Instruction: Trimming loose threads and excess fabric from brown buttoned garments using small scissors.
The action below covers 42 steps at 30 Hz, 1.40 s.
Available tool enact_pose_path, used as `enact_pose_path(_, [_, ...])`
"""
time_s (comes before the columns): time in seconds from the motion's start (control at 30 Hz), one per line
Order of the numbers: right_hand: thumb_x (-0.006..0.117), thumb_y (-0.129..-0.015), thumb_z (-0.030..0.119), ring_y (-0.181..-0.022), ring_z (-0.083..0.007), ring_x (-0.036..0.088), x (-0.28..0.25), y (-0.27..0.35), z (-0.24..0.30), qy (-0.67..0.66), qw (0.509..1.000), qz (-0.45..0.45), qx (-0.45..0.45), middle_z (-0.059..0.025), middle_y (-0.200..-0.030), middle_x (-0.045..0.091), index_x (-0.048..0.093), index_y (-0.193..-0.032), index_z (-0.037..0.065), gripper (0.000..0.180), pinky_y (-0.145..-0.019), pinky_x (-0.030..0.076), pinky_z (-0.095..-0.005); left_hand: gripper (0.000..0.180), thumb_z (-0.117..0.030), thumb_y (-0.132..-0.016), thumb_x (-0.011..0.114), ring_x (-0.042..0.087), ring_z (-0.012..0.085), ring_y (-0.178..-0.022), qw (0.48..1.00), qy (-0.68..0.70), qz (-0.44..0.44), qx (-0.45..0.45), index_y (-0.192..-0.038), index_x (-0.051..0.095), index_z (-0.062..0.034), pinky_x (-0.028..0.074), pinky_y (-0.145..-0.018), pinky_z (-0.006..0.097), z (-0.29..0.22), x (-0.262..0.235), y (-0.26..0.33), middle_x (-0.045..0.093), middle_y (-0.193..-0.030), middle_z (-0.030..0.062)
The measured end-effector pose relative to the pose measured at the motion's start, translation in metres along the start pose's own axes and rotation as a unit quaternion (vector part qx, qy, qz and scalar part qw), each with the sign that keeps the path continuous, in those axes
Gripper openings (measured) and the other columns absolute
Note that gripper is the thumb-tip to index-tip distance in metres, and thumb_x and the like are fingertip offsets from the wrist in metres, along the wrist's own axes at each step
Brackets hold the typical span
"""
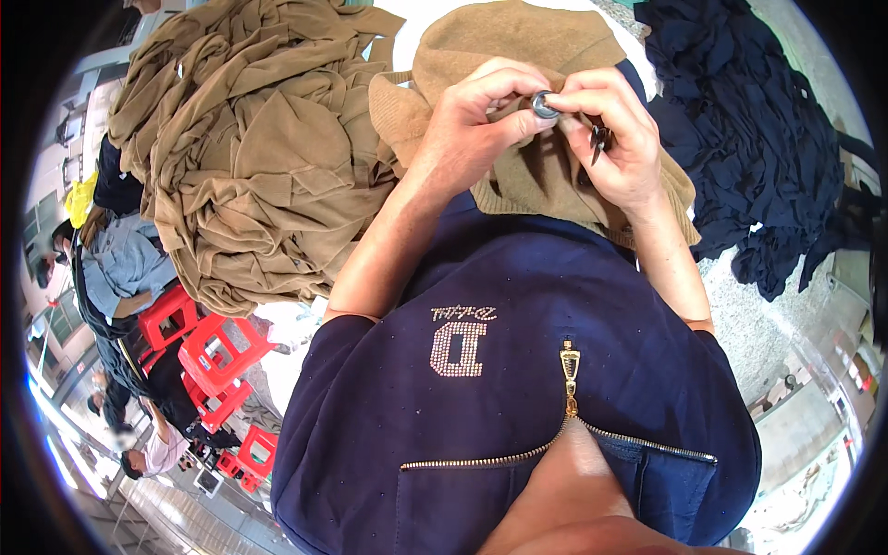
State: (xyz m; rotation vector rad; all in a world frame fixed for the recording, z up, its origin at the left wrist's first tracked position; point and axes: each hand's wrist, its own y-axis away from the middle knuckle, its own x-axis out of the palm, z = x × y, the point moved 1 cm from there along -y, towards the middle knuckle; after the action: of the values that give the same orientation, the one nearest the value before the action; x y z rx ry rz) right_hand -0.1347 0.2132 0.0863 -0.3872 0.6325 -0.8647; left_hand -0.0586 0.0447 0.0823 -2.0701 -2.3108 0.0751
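My left hand (486, 116) is closed, its fingertips pinching a small round grey piece (544, 104) with a shiny rim, like a bobbin. My right hand (615, 129) meets it, thumb and forefinger touching the other side of the round piece. Dark pointed snips (599, 145) stick out from between the fingers of that hand; their handle is hidden in it. Directly under both hands lies a brown knitted garment (518, 42) with ribbed edges, spread toward my lap.
A large heap of brown knit pieces (268, 139) rises at the left. To the right is a pile of dark navy cloth (740, 120). Red plastic stools (217, 351) stand at the lower left, and other people (153, 453) are further off there.
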Motion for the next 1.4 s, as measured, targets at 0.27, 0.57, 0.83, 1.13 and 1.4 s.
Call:
enact_pose_path(0.27, [0.059,-0.094,0.02,-0.086,-0.0313,0.062,-0.02,0.015,0.026,0.167,0.962,-0.018,0.215,-0.0139,-0.093,0.059,0.053,-0.107,0.005,0.021,-0.073,0.05,-0.0377,0.016,0.002,-0.079,0.071,0.057,0.0087,-0.078,0.996,-0.043,-0.064,0.049,-0.094,0.065,-0.0007,0.047,-0.069,0.023,0.003,0.016,0.0,0.06,-0.093,0.0045])
enact_pose_path(0.57, [0.073,-0.08,0.008,-0.086,-0.0307,0.059,-0.01,0.026,0.013,0.202,0.977,-0.04,0.05,-0.0125,-0.096,0.055,0.056,-0.105,0.003,0.031,-0.071,0.05,-0.0378,0.017,0.005,-0.074,0.068,0.041,0.0079,-0.06,0.957,-0.212,-0.112,0.163,-0.089,0.063,-0.0021,0.038,-0.054,0.023,0.001,0.027,-0.002,0.059,-0.09,0.0047])
enact_pose_path(0.83, [0.073,-0.079,0.006,-0.085,-0.0285,0.061,-0.004,0.03,0.008,0.265,0.962,-0.058,-0.018,-0.0111,-0.095,0.057,0.058,-0.102,0.003,0.028,-0.069,0.052,-0.0357,0.015,0.005,-0.073,0.067,0.043,0.0089,-0.059,0.953,-0.235,-0.117,0.155,-0.086,0.062,-0.0021,0.04,-0.054,0.024,0.0,0.034,-0.001,0.059,-0.088,0.0052])
enact_pose_path(1.13, [0.07,-0.086,0.013,-0.086,-0.0215,0.06,-0.005,0.027,0.001,0.014,0.982,-0.107,0.157,-0.0086,-0.093,0.058,0.057,-0.106,0.003,0.026,-0.073,0.048,-0.0329,0.014,0.004,-0.076,0.068,0.045,0.0082,-0.061,0.966,-0.194,-0.12,0.122,-0.087,0.062,-0.0024,0.04,-0.055,0.024,-0.002,0.029,0.003,0.059,-0.088,0.0047])
enact_pose_path(1.4, [0.067,-0.076,0.003,-0.087,-0.019,0.062,-0.001,0.011,0.006,-0.074,0.989,0.08,0.103,-0.0076,-0.093,0.058,0.059,-0.112,0.005,0.037,-0.073,0.05,-0.031,0.017,0.003,-0.075,0.071,0.048,0.0084,-0.063,0.976,-0.199,-0.057,0.074,-0.089,0.063,-0.0022,0.041,-0.057,0.023,-0.016,0.006,0.017,0.058,-0.083,0.0027])
